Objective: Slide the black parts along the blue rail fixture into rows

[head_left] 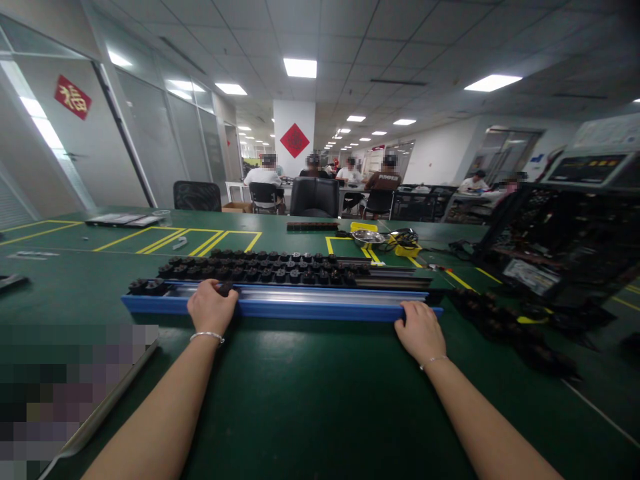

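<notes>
A long blue rail (310, 309) with a silvery channel lies across the green table (300, 400) in front of me. My left hand (212, 306) rests on its left part, fingers curled over the front edge near a small black piece. My right hand (419, 329) is closed over the rail's right end. Behind the rail stand rows of several black knob-like parts (260, 267) on dark strips. Both wrists wear thin bracelets.
A metal bowl (367, 236) and yellow trays (407, 250) sit further back. Black parts lie heaped at the right (520, 333) beside a dark machine frame (565, 233). A metal strip (110, 400) lies at the left. Several people sit at desks beyond (320, 177).
</notes>
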The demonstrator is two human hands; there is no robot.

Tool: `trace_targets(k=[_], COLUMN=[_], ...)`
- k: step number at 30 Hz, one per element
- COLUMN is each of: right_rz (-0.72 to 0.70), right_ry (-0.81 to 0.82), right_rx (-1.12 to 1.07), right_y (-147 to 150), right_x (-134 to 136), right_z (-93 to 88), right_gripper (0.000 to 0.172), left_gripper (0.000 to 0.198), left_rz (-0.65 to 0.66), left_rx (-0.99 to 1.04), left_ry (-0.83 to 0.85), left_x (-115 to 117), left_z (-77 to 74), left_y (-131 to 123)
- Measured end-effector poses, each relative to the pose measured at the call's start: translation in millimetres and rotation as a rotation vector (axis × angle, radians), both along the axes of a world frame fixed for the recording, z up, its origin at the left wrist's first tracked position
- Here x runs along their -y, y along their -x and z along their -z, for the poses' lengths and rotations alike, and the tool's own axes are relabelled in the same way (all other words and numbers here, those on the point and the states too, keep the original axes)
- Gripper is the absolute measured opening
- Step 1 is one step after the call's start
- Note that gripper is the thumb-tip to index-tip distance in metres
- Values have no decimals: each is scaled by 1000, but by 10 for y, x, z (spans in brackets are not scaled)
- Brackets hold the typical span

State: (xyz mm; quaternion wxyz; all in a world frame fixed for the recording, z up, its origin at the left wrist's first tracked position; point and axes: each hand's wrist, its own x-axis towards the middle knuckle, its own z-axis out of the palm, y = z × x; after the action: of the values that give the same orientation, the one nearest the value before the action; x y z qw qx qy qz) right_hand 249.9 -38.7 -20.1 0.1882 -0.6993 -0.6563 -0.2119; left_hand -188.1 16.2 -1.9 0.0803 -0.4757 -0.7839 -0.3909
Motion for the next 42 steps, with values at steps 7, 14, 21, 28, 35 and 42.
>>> trace_targets(k=[7,14,21,28,35,42], right_rz=[-8,-12,-4,-8,-8,-8], right_ry=[-9,-2,-7,-2,4,-2], right_rx=[-10,-13,-9,-22,-22,-27], right_y=[-17,-17,-11,-3,-7,-3], right_x=[-10,-14,-10,-1,-7,1], right_z=[17,20,17,1,7,1], right_gripper=[34,34,34,34,35,34], left_gripper=[40,39,37,37,37,37], left_rz=[19,23,27,32,57,57], left_rx=[1,-2,-3,-1,-13,-7], left_ry=[13,21,14,24,25,44], left_x=[30,46,60,53,45,53], left_z=[-39,-54,-64,-63,-42,-56], left_y=[-56,-80,-100,-90,-133,-163])
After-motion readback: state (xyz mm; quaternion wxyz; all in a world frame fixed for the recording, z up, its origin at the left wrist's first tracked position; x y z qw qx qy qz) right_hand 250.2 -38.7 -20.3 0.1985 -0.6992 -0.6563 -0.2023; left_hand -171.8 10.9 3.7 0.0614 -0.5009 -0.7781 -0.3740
